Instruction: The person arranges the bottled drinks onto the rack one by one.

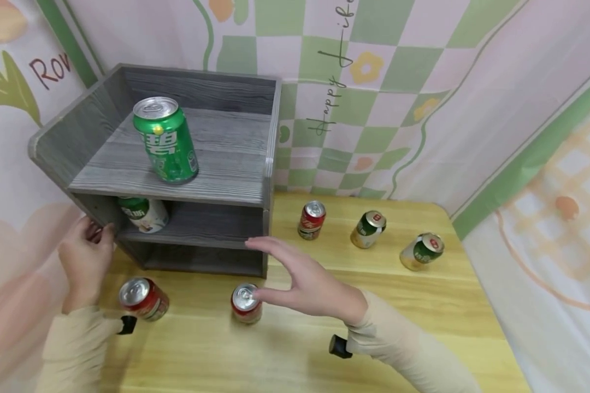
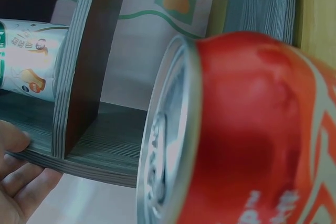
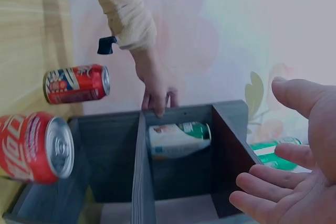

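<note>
My left hand [image 1: 86, 256] grips the left side panel of a small grey wooden shelf unit [image 1: 236, 142], thumb inside and fingers outside in the left wrist view. Near that wrist a red soda can [image 1: 152, 304] stands on the table and fills much of the left wrist view. My right hand [image 1: 310, 281] is held in the air, thumb and fingers spread, with nothing in it. Its thumb overlaps the top of another red can [image 1: 248, 314] in the head view; the right wrist view shows them apart. A green can [image 1: 169, 147] stands on the top shelf, a green-and-white can [image 1: 149, 217] on the middle one.
Right of the shelf unit, a red can [image 1: 311, 222] and two green, white and gold cans [image 1: 367, 232] stand along the back of the wooden table [image 1: 383, 305]. Patterned cloth [image 1: 324, 109] hangs behind the table and at its sides.
</note>
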The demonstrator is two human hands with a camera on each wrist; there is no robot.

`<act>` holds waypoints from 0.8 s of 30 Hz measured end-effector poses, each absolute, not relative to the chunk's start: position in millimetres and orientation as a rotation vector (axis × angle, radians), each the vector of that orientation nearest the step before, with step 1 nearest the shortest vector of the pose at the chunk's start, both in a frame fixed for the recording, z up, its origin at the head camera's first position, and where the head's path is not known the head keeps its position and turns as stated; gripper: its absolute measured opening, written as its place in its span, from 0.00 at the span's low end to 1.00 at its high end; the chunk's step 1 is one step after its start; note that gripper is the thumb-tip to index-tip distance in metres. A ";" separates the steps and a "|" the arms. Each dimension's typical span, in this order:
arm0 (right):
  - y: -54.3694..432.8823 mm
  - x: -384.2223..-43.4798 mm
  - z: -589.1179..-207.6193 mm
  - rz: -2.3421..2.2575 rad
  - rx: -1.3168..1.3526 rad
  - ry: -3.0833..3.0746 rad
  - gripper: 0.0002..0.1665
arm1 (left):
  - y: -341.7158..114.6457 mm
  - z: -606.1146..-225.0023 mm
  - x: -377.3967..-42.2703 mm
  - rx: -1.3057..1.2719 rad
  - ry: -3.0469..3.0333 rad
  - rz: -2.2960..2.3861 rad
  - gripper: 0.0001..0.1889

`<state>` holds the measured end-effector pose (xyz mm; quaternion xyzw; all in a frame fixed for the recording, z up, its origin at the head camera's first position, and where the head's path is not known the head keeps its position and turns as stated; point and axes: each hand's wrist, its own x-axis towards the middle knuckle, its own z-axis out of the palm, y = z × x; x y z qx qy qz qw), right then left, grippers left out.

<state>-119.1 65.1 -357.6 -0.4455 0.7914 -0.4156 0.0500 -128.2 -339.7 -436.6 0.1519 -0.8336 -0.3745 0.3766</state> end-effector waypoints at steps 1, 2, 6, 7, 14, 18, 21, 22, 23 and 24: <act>69.3 -118.6 -358.3 -1.274 -1.360 2.419 0.44 | -339.6 -436.5 -128.1 0.389 -2.135 -0.955 0.13; 73.4 -118.0 -359.3 -1.286 -1.361 2.425 0.44 | -339.5 -436.3 -128.0 0.391 -2.138 -0.951 0.13; 89.8 -116.8 -361.1 -1.339 -1.388 2.446 0.43 | -339.4 -436.0 -127.6 0.399 -2.142 -0.949 0.13; 93.9 -116.8 -361.1 -1.352 -1.385 2.451 0.43 | -339.1 -435.8 -127.4 0.398 -2.143 -0.952 0.13; 127.2 -120.5 -363.5 -1.443 -1.273 2.521 0.43 | -338.7 -436.1 -126.9 0.392 -2.136 -0.958 0.13; 151.0 -124.2 -368.8 -1.509 -1.223 2.596 0.42 | -339.2 -436.4 -127.6 0.387 -2.137 -0.957 0.13; 169.6 -126.9 -372.5 -1.563 -1.187 2.666 0.43 | -340.0 -436.8 -128.8 0.383 -2.141 -0.953 0.13; 175.8 -127.4 -373.1 -1.581 -1.172 2.691 0.43 | -340.2 -436.9 -129.1 0.382 -2.141 -0.952 0.13; 181.9 -127.9 -373.5 -1.600 -1.154 2.710 0.43 | -340.3 -437.0 -129.4 0.383 -2.140 -0.954 0.13; 188.1 -128.4 -373.6 -1.610 -1.124 2.730 0.43 | -340.6 -437.1 -129.6 0.383 -2.140 -0.950 0.13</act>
